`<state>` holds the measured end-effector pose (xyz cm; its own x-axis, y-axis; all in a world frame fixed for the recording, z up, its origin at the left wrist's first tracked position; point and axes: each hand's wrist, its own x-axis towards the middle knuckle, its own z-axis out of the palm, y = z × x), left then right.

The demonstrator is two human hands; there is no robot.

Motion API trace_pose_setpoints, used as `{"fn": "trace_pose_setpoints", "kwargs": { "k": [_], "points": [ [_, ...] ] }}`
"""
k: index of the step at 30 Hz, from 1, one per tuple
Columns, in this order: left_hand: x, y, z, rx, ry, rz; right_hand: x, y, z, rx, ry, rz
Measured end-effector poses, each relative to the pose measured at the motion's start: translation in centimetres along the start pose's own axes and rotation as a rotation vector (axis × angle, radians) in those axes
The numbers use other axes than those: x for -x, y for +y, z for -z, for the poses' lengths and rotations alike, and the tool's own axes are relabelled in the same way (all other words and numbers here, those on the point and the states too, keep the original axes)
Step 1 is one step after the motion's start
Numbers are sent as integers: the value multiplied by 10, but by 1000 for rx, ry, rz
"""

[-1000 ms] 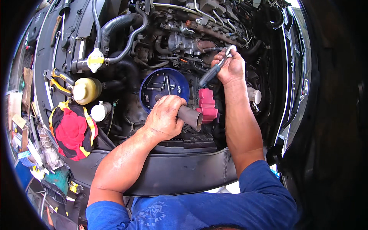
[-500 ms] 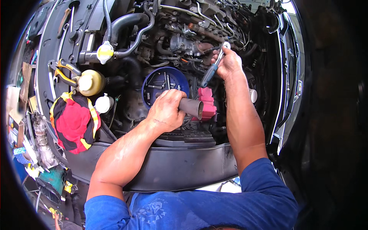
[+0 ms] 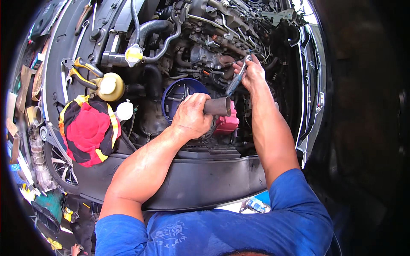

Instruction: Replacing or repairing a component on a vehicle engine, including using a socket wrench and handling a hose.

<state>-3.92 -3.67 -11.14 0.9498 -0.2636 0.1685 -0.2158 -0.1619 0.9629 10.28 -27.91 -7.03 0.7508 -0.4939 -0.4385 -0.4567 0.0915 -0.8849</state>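
My left hand is closed around a short dark grey tube, whose open end points right over the engine bay. Just beyond that hand, a blue bowl holds several sockets and metal pieces and is partly covered by my fist. In my right hand is a ratchet wrench with a blue grip, its round metal head up by my fingers and its handle slanting down to the left. A pinkish-red plastic cover sits below the tube.
Engine parts and hoses fill the far side. At left are yellow-handled pliers, a yellowish reservoir, a white cap and a red-and-black cloth. A dark padded cover lies over the near edge.
The view has shifted slightly, so the left-side items appear farther right. My left hand, still gripping the tube, is a little farther right and higher. The ratchet remains in my right hand.
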Motion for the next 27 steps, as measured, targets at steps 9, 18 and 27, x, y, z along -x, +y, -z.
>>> {"fn": "trace_pose_setpoints", "kwargs": {
  "k": [9, 18, 27],
  "points": [
    [-3, 8, 2, 239, 182, 114, -3, -9, 5, 363, -75, 19],
    [25, 59, 30, 962, 347, 176, -11, -1, 13, 330, -115, 85],
    [53, 29, -18, 653, 359, 96, -22, 2, 15, 300, -153, 81]
  ]
}}
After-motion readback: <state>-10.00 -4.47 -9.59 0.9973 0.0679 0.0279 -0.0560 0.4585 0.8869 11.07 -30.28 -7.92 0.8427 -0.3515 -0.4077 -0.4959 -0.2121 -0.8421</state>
